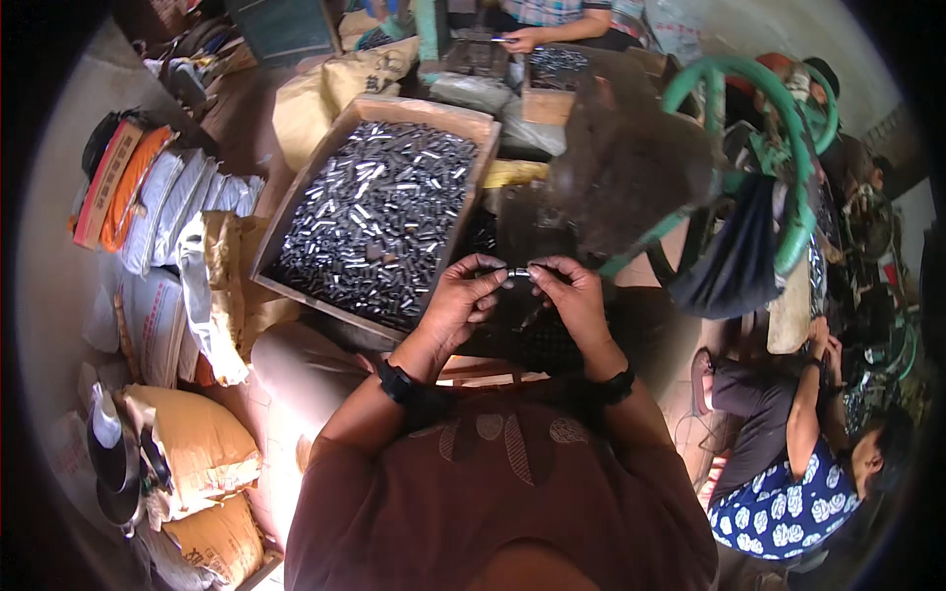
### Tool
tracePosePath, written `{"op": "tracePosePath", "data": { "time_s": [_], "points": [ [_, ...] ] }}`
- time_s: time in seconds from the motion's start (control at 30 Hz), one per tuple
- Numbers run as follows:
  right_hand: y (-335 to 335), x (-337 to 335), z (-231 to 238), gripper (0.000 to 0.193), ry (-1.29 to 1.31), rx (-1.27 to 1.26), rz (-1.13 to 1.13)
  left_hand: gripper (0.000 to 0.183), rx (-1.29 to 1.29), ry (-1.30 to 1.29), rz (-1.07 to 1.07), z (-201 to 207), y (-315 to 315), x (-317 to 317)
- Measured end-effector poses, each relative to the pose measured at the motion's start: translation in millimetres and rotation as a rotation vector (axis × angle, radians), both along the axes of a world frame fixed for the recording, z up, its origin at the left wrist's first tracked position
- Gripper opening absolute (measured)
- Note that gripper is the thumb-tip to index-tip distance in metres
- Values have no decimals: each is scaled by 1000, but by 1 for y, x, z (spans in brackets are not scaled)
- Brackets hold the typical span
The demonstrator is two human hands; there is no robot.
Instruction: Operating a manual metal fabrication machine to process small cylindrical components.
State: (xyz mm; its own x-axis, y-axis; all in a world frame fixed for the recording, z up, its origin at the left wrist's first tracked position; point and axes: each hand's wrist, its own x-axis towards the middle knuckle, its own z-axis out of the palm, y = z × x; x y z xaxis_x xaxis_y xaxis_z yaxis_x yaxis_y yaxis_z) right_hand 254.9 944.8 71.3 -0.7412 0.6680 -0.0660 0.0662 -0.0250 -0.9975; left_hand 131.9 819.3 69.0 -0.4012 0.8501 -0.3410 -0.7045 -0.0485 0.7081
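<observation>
Between my two hands, in front of my chest, is a small shiny metal sleeve (518,273) with dark ends. My left hand (461,300) pinches its left end between thumb and fingertips. The thumb and index finger of my right hand (574,294) close on the right end. The fingertips of both hands look blackened. Just left of my hands stands a shallow wooden box (483,163), filled with a heap of small metal tubes (374,212). A dark machine bed (532,227) lies just beyond my fingers.
A dark press (631,167) with a green curved wheel (803,182) rises ahead right; dark cloth (729,261) hangs from it. Sacks (192,443) and stacked bundles (163,212) line the left. A co-worker (788,502) sits at right; another's hand (522,39) is beside a smaller box (547,106).
</observation>
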Motion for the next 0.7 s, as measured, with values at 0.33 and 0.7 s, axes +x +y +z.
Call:
{"op": "tracePosePath", "data": {
  "time_s": [0.33,0.7],
  "points": [
    [16,56,-1,16,98,1,-99,10,35,115,-82,5,33,49],
    [26,65,4,13,143,-344,123,8,36,235,-241,16,32,44]
  ]
}}
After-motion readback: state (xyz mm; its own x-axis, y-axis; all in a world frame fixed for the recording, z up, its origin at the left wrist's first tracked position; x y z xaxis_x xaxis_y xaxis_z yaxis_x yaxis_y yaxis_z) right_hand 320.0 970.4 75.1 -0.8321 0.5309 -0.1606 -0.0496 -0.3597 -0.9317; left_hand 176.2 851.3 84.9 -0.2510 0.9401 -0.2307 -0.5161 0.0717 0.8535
